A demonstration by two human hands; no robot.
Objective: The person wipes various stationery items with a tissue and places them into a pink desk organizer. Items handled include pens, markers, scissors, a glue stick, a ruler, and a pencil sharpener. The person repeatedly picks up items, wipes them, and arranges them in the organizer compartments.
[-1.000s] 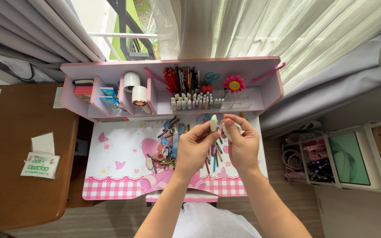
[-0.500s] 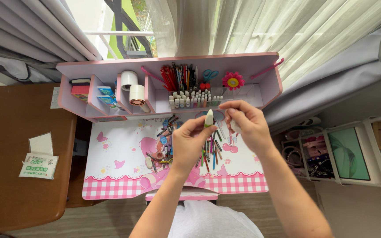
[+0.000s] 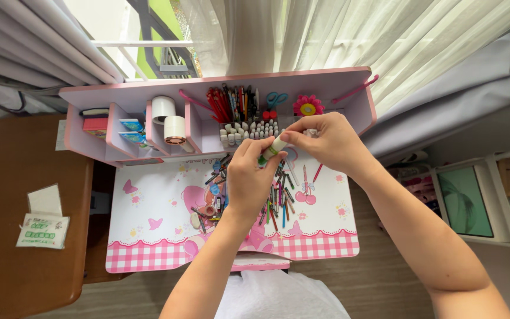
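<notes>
Pinching a small white marker (image 3: 274,146) with a green band between them, both hands are raised above the pink tabletop (image 3: 154,201), just in front of the shelf unit (image 3: 219,88). The left hand (image 3: 248,180) has its fingers closed around the marker's lower end, and the right hand (image 3: 326,142) has its fingertips closed on the upper, white end (whether that end is a loose cap I cannot tell). The marker sits tilted, lower end toward the left hand. Under the hands, a scatter of coloured pens and crayons (image 3: 278,204) lies across the tabletop's cartoon print. On the shelf behind stand a row of white-capped markers (image 3: 249,131), a cup of red pencils (image 3: 222,105), blue scissors (image 3: 276,99), a pink flower (image 3: 307,107) and two tape rolls (image 3: 169,118). Off to the left, a packet of tissues (image 3: 41,230) rests on a brown table (image 3: 7,177).
</notes>
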